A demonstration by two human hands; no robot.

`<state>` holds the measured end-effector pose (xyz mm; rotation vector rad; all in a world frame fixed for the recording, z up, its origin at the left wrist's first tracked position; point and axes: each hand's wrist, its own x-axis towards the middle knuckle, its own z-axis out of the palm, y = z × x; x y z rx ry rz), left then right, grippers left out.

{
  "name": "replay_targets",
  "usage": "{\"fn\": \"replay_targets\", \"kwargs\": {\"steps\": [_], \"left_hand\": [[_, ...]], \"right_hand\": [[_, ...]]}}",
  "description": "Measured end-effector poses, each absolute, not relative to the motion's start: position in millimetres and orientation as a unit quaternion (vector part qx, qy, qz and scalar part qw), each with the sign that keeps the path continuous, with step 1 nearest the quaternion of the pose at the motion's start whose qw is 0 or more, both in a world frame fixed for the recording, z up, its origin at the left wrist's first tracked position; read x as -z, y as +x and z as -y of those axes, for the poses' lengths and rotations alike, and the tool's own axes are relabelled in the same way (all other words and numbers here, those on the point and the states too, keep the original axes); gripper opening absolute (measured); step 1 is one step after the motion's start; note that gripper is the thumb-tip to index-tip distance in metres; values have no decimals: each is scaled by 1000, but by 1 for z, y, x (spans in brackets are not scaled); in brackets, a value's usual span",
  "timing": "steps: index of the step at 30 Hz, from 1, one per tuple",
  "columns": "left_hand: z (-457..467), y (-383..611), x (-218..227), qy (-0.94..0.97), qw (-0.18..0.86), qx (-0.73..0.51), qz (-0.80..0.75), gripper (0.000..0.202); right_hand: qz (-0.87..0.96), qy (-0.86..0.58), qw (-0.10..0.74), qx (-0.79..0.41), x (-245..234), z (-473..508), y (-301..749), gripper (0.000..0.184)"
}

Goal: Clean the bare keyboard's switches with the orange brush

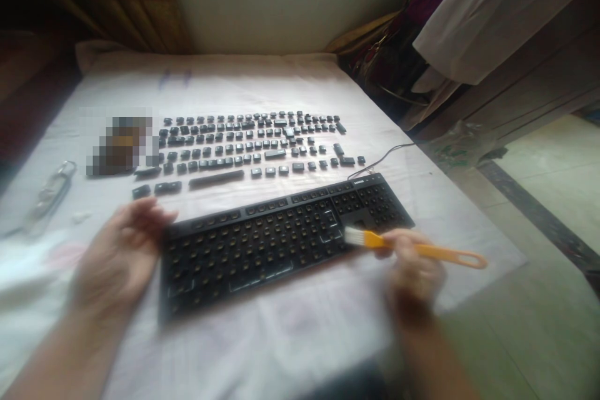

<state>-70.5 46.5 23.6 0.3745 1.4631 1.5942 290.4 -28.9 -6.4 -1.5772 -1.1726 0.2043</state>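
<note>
A black keyboard (253,244) with its keycaps off lies slantwise on the cloth, its bare key posts showing. My left hand (134,237) is at its left end, fingers curled by the upper left corner and gripping that edge; blur softens the contact. In my right hand (412,262) is a brush (375,239) with an orange handle and pale bristles, pinched near the bristle end. The bristles are over the right part of the keyboard, near the gap before the number pad. Beyond the keyboard, loose black keycaps (229,164) are laid out in rows.
A white cloth (290,84) covers the table. To the left are a pixelated object (122,145) and a blurred clear packet (49,194). The keyboard's cable (384,153) runs off the right edge. Hanging cloth (473,25) and a tiled floor (544,169) are at the right.
</note>
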Motion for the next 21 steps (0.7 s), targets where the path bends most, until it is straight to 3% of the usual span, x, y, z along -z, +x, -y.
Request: {"fn": "replay_targets", "kwargs": {"steps": [7, 12, 16, 21], "left_hand": [[-42, -80, -10, 241, 434, -617, -611, 8], [-28, -74, -10, 410, 385, -517, -645, 38], [-23, -68, -4, 694, 216, -379, -573, 47], [-23, -76, 18, 746, 181, -310, -561, 54]], "right_hand": [[592, -615, 509, -112, 9, 28, 289, 33], [524, -640, 555, -89, 4, 26, 292, 34], [467, -654, 594, -44, 1, 4, 316, 41], [385, -646, 637, -171, 9, -29, 348, 52]]}}
